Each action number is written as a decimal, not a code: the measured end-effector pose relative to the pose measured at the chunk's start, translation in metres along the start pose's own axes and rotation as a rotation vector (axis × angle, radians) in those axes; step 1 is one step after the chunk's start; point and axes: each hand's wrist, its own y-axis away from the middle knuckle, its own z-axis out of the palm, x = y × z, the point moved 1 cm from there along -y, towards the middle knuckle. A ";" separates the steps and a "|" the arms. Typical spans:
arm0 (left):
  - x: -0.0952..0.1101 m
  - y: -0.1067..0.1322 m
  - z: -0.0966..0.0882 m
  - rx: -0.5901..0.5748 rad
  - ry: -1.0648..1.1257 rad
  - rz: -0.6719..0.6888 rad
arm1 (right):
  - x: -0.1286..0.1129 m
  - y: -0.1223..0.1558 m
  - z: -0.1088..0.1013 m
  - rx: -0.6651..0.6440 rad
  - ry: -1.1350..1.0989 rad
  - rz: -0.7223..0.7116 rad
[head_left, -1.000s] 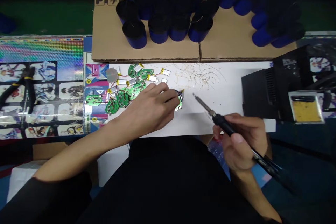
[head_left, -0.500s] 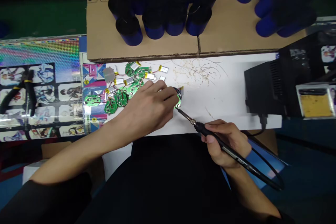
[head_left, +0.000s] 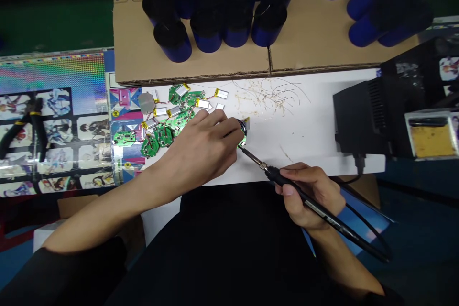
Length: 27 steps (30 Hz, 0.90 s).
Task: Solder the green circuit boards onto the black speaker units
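Note:
My left hand [head_left: 204, 146] rests on the white work surface [head_left: 308, 129], fingers closed on a small green circuit board [head_left: 244, 133] with a dark round part and wires. My right hand [head_left: 311, 195] grips a black soldering iron [head_left: 304, 196] like a pen. Its metal tip touches the lower edge of the held board. A pile of several green circuit boards and small silver batteries [head_left: 168, 119] lies just left of my left hand.
Dark blue cylinders [head_left: 208, 28] stand on a cardboard sheet [head_left: 222, 64] at the back. A black soldering station [head_left: 362, 117] with a yellow sponge tray [head_left: 432, 138] sits at the right. Black pliers [head_left: 25, 126] lie on picture sheets at the left. Wire scraps [head_left: 272, 95] litter the white surface.
My right hand brought the soldering iron left and down, from hovering right of the board to touching it. My left hand stayed on the board.

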 end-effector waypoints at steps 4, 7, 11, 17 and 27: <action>0.000 0.000 0.000 -0.010 -0.010 -0.001 | 0.000 0.001 0.000 -0.003 -0.005 0.009; 0.000 0.000 0.000 -0.025 -0.013 0.000 | 0.001 0.002 0.000 -0.008 -0.015 0.015; 0.000 0.000 -0.002 -0.029 -0.016 0.004 | 0.001 0.002 0.001 -0.004 -0.023 0.023; -0.001 -0.001 -0.002 -0.013 -0.003 0.010 | 0.002 0.004 0.003 0.022 -0.019 0.059; -0.001 -0.001 -0.003 -0.024 -0.021 0.012 | 0.019 0.012 -0.018 0.292 -0.087 0.006</action>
